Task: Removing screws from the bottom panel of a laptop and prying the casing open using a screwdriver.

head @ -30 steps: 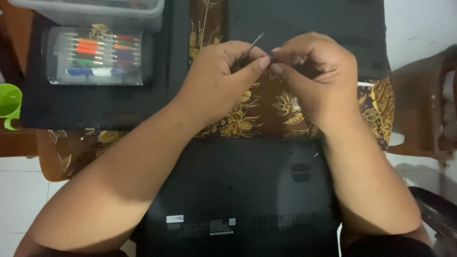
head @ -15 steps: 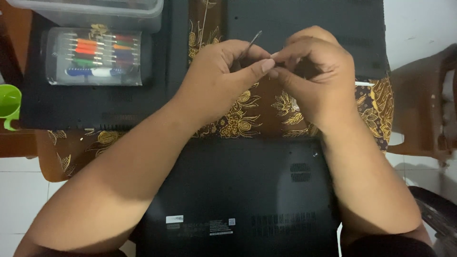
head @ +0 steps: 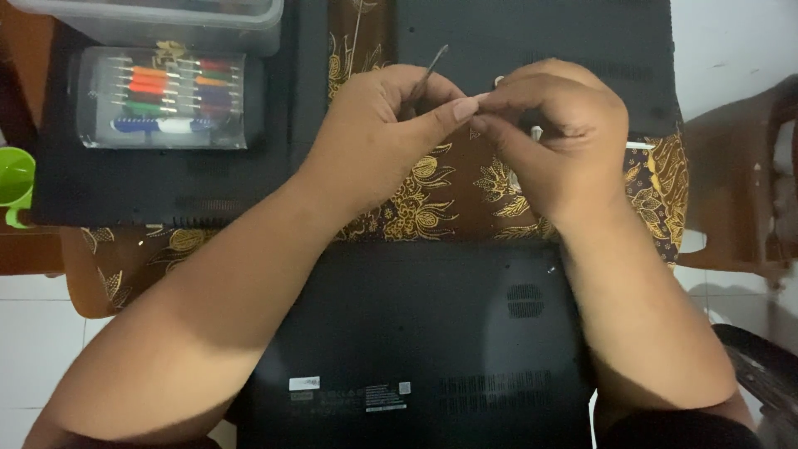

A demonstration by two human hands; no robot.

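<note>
From the joined hands, the patterned cloth [head: 432, 195] at 6 o'clock lies free down to the black laptop [head: 416, 333], while the clear screwdriver case [head: 162, 98] at 9 o'clock and the dark panel [head: 532, 37] at 12 o'clock block passage.

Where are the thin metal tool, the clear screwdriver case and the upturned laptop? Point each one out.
thin metal tool [head: 434, 63], head view, on its bare upper shaft above the left hand.
clear screwdriver case [head: 162, 98], head view, on its lid's middle.
upturned laptop [head: 416, 333], head view, on its bare underside.
</note>
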